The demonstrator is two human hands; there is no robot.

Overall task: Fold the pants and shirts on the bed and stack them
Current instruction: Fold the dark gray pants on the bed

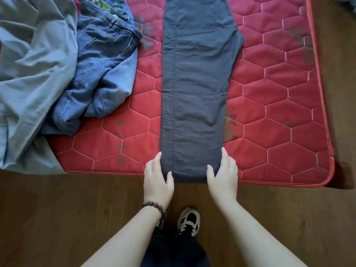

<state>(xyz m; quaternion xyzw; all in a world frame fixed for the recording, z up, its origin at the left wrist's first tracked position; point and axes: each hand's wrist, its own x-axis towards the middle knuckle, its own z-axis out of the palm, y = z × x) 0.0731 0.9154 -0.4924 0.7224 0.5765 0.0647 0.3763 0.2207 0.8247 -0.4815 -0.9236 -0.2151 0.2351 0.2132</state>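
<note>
Dark grey pants (196, 89) lie flat and lengthwise on the red quilted mattress (279, 116), folded leg on leg, with the leg ends at the near edge. My left hand (157, 176) rests at the left side of the leg ends, thumb on the cloth and fingers along its edge. My right hand (223, 174) mirrors it on the right side of the leg ends. Both hands have their fingers apart and lie flat against the fabric rather than gripping it. The waist end runs out of view at the top.
Crumpled blue jeans (100, 70) lie in a heap left of the pants. A light grey-blue garment (32, 78) is piled at the far left and hangs over the mattress edge. Brown wooden floor (57, 218) lies in front, with my shoe (189, 221) on it.
</note>
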